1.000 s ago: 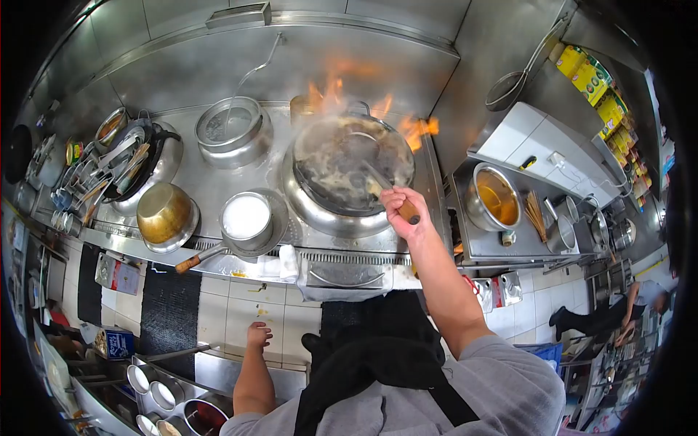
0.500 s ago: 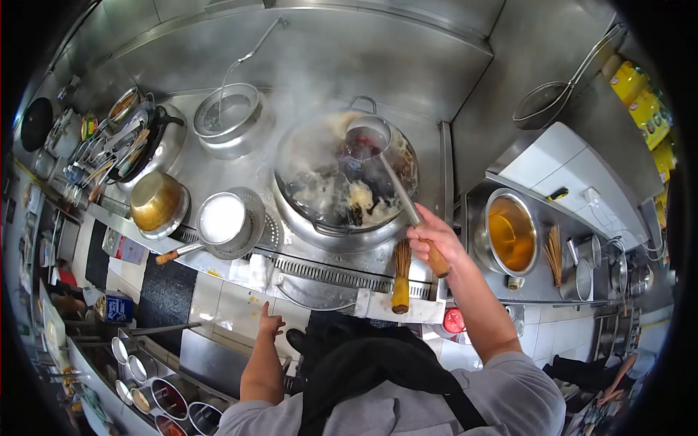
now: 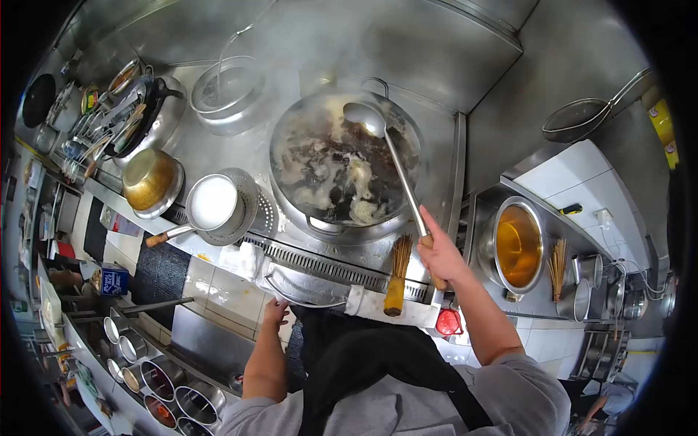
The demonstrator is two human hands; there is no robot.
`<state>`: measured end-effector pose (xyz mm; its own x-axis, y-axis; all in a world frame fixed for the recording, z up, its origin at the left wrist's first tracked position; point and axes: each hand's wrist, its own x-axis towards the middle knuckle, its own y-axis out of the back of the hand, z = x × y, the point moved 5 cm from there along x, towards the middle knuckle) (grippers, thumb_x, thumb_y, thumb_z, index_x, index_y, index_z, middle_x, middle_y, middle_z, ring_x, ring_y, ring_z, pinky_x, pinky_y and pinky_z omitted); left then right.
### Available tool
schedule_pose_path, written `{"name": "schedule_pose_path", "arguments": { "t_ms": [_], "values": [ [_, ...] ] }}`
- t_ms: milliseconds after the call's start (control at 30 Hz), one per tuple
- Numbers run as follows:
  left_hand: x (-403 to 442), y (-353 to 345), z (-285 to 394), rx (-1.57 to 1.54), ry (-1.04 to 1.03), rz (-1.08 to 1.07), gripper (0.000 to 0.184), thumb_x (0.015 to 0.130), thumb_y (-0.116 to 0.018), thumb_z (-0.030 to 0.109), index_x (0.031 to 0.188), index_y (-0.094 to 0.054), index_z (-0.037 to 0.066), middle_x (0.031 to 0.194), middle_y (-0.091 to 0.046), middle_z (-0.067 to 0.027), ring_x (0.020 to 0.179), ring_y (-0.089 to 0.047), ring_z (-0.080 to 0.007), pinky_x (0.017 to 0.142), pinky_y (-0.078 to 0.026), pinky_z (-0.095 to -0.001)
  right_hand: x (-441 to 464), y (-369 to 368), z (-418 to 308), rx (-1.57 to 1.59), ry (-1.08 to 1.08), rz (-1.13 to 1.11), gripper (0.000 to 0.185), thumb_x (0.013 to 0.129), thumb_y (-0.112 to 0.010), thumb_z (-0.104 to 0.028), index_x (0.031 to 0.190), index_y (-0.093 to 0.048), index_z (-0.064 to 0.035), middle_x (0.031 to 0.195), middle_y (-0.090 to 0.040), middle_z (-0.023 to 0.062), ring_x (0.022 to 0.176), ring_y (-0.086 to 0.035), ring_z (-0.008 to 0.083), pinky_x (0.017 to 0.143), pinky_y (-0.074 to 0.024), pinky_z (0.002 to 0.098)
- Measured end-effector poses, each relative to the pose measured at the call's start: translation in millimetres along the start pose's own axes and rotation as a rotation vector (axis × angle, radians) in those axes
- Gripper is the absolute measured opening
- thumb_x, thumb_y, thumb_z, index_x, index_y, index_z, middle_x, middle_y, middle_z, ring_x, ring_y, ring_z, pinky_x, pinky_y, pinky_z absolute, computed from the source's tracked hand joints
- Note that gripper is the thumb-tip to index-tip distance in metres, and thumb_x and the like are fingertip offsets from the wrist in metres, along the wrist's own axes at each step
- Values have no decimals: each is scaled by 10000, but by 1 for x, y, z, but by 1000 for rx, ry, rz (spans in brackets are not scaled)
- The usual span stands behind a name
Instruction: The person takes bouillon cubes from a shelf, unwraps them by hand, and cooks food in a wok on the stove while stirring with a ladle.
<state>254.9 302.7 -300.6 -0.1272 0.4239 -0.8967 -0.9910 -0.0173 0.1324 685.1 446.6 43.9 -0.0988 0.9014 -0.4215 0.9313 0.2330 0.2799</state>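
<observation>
In my right hand (image 3: 442, 256) is a long steel ladle (image 3: 398, 166), gripped by its wooden handle. Its bowl is tilted at the far side of a large wok (image 3: 325, 227). Dark, steaming liquid with pale foam fills the wok. My left hand (image 3: 275, 312) hangs low by the stove's front edge, near a curved metal rim. Its fingers are small and partly hidden, so their grip is unclear. A bamboo brush (image 3: 396, 280) lies at the stove's front, just left of my right hand.
Left of the wok, a wooden-handled pot of white contents (image 3: 212, 202) rests on a perforated strainer (image 3: 254, 218). Beyond are a brassy bowl (image 3: 147, 178) and a steel pot (image 3: 229, 120). Rightward stand a basin of amber liquid (image 3: 518, 247) and another bamboo brush (image 3: 558, 270).
The ladle bowl, holding dark reddish liquid before, is now tipped with its metal showing. My left hand, fingers extended earlier, has moved closer to the stove edge. The view has shifted slightly.
</observation>
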Motion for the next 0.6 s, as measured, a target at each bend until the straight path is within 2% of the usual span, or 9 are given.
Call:
{"name": "schedule_pose_path", "arguments": {
  "t_ms": [67, 167, 233, 267, 367, 433, 500, 567, 600],
  "values": [
    [0, 7, 0, 3, -20, -31, 325, 895, -622, 233, 1204, -548, 162, 1113, -617, -25, 946, -606, -209, 765, -512, -470, 9, -7, 5, -196, 102, 76, 815, 862, -554, -11, 1563, -178, -190, 764, -524, 75, 551, -503, 148, 559, -462, 312],
    [17, 16, -12, 38, -50, -55, 376, 867, -616, 162, 1237, -550, 161, 1044, -636, -26, 877, -627, -174, 688, -530, -420, 12, -23, 6, -234, 87, 100, 811, 870, -544, 0, 1565, -170, -187, 767, -526, 64, 550, -502, 144, 546, -456, 308],
    [34, 30, -13, 189, -200, 64, 411, 839, -583, 84, 1245, -586, 152, 842, -653, -38, 626, -613, -146, 477, -522, -351, 9, -38, -5, -115, -10, 95, 811, 878, -534, 11, 1567, -152, -182, 776, -530, 56, 549, -504, 142, 531, -453, 305],
    [33, 32, -13, 161, -180, 39, 502, 811, -543, 39, 1297, -564, 162, 822, -662, -64, 617, -632, -156, 432, -511, -338, 7, -45, -7, 17, -104, 81, 813, 884, -528, 18, 1568, -135, -177, 783, -532, 52, 550, -507, 140, 519, -452, 304],
    [28, 46, -18, 224, -140, -30, 498, 812, -551, 44, 1293, -562, 168, 850, -669, -71, 650, -653, -161, 448, -523, -333, 5, -60, -15, 189, -125, 147, 822, 889, -523, 40, 1567, -125, -201, 719, -489, 14, 532, -485, 108, 483, -422, 274],
    [28, 59, -26, 265, -121, -44, 494, 818, -571, 56, 1298, -558, 174, 865, -676, -80, 695, -672, -182, 492, -548, -372, 6, -67, -14, 286, -139, 145, 826, 892, -530, 34, 1566, -114, -201, 740, -498, 24, 539, -492, 114, 485, -430, 282],
    [23, 66, -43, 371, 49, -202, 504, 869, -611, 140, 1353, -507, 236, 1084, -660, -60, 837, -678, -226, 671, -542, -455, 4, -75, -15, 386, -152, 141, 830, 895, -537, 28, 1564, -102, -201, 760, -507, 35, 547, -500, 121, 487, -438, 289],
    [9, 70, -56, 535, 166, -296, 473, 906, -605, 321, 1360, -501, 239, 1164, -648, -59, 902, -678, -259, 714, -544, -500, 1, -83, -20, 574, -146, 118, 831, 891, -541, 27, 1562, -92, -172, 791, -515, 42, 570, -519, 133, 479, -447, 292],
    [-2, 67, -58, 619, 235, -339, 451, 913, -579, 357, 1344, -515, 240, 1142, -644, -85, 856, -678, -247, 679, -556, -515, -2, -85, -24, 579, -145, 124, 831, 891, -541, 27, 1562, -92, -172, 791, -515, 42, 570, -519, 133, 479, -447, 292]
  ]
}}
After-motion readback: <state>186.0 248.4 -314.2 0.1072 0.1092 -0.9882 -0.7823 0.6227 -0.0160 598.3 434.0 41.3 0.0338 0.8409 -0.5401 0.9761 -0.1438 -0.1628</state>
